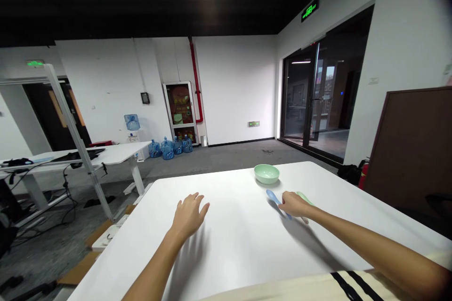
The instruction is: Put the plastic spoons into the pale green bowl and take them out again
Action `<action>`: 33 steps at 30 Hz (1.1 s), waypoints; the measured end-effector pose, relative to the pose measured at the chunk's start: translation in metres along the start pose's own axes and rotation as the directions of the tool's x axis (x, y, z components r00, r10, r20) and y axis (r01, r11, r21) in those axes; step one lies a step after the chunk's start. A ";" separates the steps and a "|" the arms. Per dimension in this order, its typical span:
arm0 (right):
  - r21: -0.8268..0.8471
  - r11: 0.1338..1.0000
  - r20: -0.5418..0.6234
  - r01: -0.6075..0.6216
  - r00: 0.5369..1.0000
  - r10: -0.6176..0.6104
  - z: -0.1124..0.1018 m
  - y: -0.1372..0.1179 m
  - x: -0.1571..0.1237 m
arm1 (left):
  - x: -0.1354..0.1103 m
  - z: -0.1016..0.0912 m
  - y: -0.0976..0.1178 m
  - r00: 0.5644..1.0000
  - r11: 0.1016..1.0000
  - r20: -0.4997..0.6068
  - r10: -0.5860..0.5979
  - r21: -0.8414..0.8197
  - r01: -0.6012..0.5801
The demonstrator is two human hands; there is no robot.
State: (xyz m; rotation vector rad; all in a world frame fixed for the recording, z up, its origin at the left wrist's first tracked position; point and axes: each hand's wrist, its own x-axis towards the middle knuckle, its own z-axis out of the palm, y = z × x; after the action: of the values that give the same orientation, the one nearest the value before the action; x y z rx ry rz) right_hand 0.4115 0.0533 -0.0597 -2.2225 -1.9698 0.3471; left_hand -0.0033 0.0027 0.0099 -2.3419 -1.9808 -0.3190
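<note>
My left hand (189, 215) hovers over the left part of the white table (233, 244), fingers apart and holding nothing. Farther right, my right hand (294, 204) is closed, its fingertips pinching a light blue spoon (272, 195) near the neck. The spoon's bowl points to the far left, and part of its handle shows below the hand. Partly covered behind this hand is a light green utensil (303, 197). A small beige end (304, 220) pokes out below the wrist; its kind cannot be made out. Beyond the right hand stands a pale green bowl (266, 174), upright.
A second white table (120, 150) with cables and dark items stands at the left. Cardboard pieces (79, 270) lie by my table's left edge. Blue water jugs (167, 149) line the far wall. A brown panel (409, 150) stands at the right.
</note>
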 end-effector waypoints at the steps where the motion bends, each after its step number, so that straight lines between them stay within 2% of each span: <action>1: 0.020 1.000 0.023 0.019 1.000 -0.019 -0.002 -0.006 0.001 | 0.000 0.000 0.000 1.000 1.000 -0.002 0.003 -0.001 -0.003; 5: 0.056 0.997 0.062 0.048 0.997 -0.052 -0.007 -0.033 0.000 | -0.001 -0.001 0.001 1.000 1.000 -0.007 0.010 -0.006 -0.010; 11: -0.020 0.996 0.065 0.087 0.994 -0.085 0.001 -0.061 -0.008 | -0.002 -0.003 0.002 1.000 1.000 -0.006 0.010 -0.004 -0.010; 19: 0.012 0.997 0.103 0.079 0.991 -0.080 0.014 -0.067 -0.012 | -0.002 -0.001 0.000 1.000 1.000 -0.006 0.016 -0.006 -0.016; 26: 0.003 0.996 0.123 0.090 0.988 -0.090 0.023 -0.063 -0.008 | -0.001 0.000 -0.001 1.000 1.000 -0.005 0.015 -0.007 -0.015; 33: -0.002 0.997 0.114 0.081 0.990 -0.080 0.025 -0.061 -0.008 | -0.002 -0.002 0.001 1.000 1.000 0.004 0.013 -0.001 -0.013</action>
State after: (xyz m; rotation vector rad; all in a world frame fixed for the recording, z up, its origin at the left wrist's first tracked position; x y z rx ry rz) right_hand 0.3457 0.0522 -0.0673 -2.1645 -2.1137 0.4661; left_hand -0.0030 0.0002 0.0120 -2.3564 -1.9665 -0.3147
